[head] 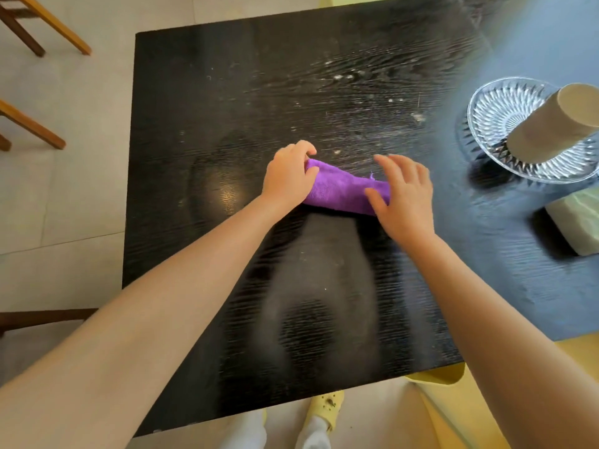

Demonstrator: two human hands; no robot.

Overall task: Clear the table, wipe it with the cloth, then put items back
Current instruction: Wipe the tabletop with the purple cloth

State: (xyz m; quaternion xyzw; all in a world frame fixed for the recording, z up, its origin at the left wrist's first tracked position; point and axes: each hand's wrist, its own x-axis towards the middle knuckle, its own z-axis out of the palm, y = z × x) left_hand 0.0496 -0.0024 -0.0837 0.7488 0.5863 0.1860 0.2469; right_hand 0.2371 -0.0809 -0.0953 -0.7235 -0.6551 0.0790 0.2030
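A folded purple microfibre cloth point(345, 189) lies mid-table on the dusty black wood-grain table point(201, 92), the left hand point(288, 176) pinching its left end while the right hand point(405, 199) presses spread-fingered on its right. Soft and limp, it looks best gripped by its ends. A cut-glass dish point(496, 115) holding a cardboard tube point(551, 124) stands far right.

The cloth point(343, 189) is purple, soft-piled, folded into a long narrow band. It lies flat on the table point(227, 92) at frame centre, running from upper left to lower right. The table has a black, wood-grained, glossy top, flecked with pale specks and smears in the upper centre. At the right edge stand a clear cut-glass dish point(496, 115), a grey cup point(551, 124) tilted inside it, and a pale green block point(580, 218).
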